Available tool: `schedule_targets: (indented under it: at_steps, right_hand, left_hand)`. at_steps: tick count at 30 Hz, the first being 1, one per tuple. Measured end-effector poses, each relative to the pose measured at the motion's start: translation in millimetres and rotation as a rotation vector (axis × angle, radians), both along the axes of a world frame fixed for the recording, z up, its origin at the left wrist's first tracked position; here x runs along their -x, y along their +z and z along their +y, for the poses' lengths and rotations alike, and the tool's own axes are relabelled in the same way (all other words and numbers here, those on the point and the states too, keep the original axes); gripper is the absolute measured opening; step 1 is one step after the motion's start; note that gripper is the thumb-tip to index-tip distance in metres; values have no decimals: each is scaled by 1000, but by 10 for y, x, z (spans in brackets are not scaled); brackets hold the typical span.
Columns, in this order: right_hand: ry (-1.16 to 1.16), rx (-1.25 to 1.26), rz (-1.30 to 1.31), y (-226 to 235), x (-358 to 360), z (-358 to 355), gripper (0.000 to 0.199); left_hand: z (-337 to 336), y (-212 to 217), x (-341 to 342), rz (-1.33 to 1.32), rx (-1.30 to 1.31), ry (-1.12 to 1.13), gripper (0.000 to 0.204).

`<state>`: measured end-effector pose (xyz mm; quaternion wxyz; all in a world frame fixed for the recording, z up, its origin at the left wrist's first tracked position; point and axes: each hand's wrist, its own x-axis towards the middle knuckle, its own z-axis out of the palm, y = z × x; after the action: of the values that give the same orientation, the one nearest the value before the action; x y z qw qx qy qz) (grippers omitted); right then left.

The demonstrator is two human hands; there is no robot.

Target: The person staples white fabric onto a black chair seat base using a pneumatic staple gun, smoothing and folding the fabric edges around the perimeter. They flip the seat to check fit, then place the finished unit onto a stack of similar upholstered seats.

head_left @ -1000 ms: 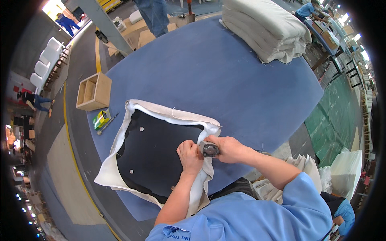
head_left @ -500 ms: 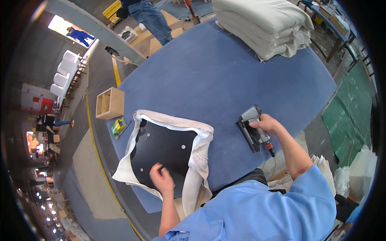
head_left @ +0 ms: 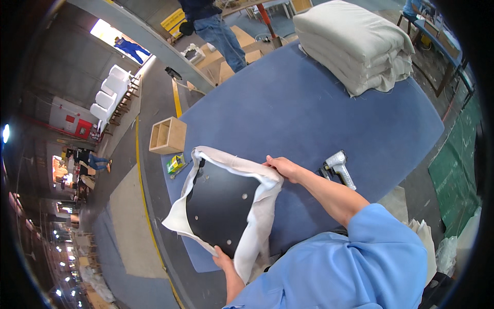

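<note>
A seat cushion (head_left: 218,201) lies upside down near the table's front left, its black base with several pale holes facing up. Pale fabric (head_left: 262,211) over white padding stands up loosely round its rim. My left hand (head_left: 223,261) grips the cushion's near edge, thumb showing, the other fingers hidden underneath. At the far right corner my right hand (head_left: 282,167) is closed on the cushion's fabric edge. A grey and black pneumatic staple gun (head_left: 337,169) rests on the table beyond my right forearm, which hides part of it.
The blue-covered table (head_left: 247,113) carries a stack of folded pale cloth (head_left: 355,46) at the far right. A wooden box with compartments (head_left: 168,136) and a small yellow-green box (head_left: 175,164) stand at its left edge. A person in jeans (head_left: 218,36) stands beyond the table.
My right hand has let go of the staple gun, leaving it on the table, and moved left to the cushion's far right corner. My left hand has moved down to the near edge.
</note>
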<state>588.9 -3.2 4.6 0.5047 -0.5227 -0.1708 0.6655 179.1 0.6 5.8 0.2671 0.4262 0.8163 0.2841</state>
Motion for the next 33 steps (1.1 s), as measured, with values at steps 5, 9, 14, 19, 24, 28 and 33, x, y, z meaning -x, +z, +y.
schedule_targets:
  at_steps: [5,9,14,19,24,28,33]
  right_hand:
    - [50,-540,-246,1184,308,29,51]
    - [-161,-1021,-767,2217,587,46,46]
    - [-198,-1292,-731,2637,957,331,42]
    - [-362,-1161,-713,2271,918,458,50]
    - [-331,-1188,-523,2543,1354,525,64]
    - [-465,-1204,-621,2527,1623,514,75]
    - [-528,-1277,-965,2314,1750,389,83]
  left_hand:
    - [91,87,318,-561,41,-164,63]
    - [144,-99,-55,-753,324,-352,68]
    - [423,-128,-624,-789,297,-593,73]
    - [568,1277,-969,-1176,-314,-796,85]
    - [644,2486,-1181,-836,-939,-1108,92]
    - [566,2508,-1297,-1033,-797,-1032,77]
    - [601,2254,-1167,-832,-972,-1011,64]
